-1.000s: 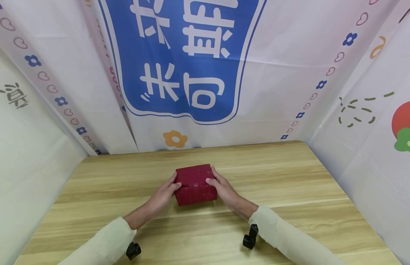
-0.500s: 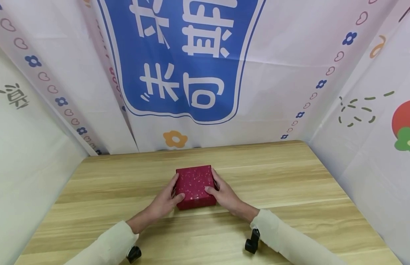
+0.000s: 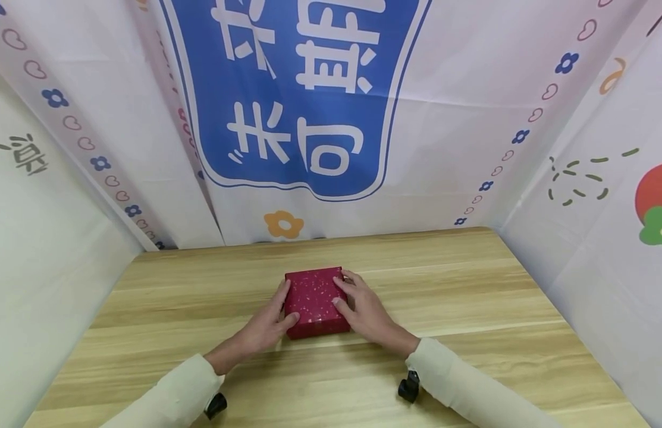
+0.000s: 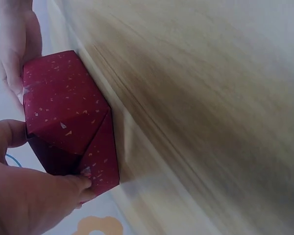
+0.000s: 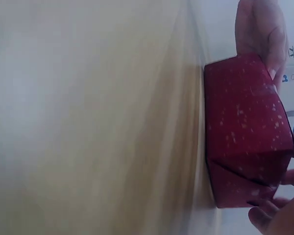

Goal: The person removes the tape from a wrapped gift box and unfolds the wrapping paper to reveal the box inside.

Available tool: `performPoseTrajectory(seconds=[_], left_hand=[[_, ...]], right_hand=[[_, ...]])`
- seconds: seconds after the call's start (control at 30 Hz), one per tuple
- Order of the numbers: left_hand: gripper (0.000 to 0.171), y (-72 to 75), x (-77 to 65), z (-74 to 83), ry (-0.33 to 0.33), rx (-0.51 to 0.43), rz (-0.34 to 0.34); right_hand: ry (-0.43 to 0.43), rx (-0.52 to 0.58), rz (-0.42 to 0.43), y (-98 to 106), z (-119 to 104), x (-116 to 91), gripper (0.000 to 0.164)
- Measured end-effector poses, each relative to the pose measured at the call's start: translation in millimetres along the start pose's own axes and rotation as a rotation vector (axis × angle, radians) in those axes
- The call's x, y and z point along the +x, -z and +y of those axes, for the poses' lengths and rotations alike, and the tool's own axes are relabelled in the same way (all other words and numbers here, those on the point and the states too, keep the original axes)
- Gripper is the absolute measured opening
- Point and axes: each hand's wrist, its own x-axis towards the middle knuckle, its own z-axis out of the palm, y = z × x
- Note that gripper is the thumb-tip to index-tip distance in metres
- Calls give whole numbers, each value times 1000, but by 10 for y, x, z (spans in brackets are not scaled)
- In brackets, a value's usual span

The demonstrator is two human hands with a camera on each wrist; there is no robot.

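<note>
A red gift-wrapped box (image 3: 313,297) with pale specks sits between both hands on the wooden table (image 3: 443,297). My left hand (image 3: 263,328) holds its left side, thumb over the near top edge. In the left wrist view the paper at that end of the box (image 4: 63,98) is folded into triangular flaps, and the thumb and fingers press there. On the opposite side is my right hand (image 3: 370,312), its thumb and a finger on the top and the other fingers down the side. Folded flaps also show on the box (image 5: 247,117) in the right wrist view.
A white printed cloth (image 3: 443,148) with a blue panel (image 3: 279,89) hangs behind the table. White cloth walls (image 3: 587,238) close in both sides. Small black devices (image 3: 408,386) hang from both cream sleeves (image 3: 459,380).
The box has turned so a speckled face is up, where a plainer face with a seam showed a second ago. Since the middle frame, a right finger has come onto the top.
</note>
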Motion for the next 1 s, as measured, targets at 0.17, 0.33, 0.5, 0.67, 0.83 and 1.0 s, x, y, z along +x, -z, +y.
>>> performPoseTrajectory(seconds=[0.17,0.33,0.5,0.67,0.83,1.0], left_hand=[[73,2,0,-25,-55,157,6],[71,-6,22,-41,-104,238,18],[68,-12,43,-39,-150,321,28],[68,-16,70,-47,-209,408,24],[67,8,83,-45,-232,389,-7],[67,42,99,-25,-248,402,-28]], right_hand=[[135,-200,51,32,26,20,40],[247,-344,93,46,38,37,35],[308,-410,127,42,37,43,30],[312,-413,157,43,25,36,26],[255,-386,123,88,-7,49,20],[207,-357,31,177,-62,118,15]])
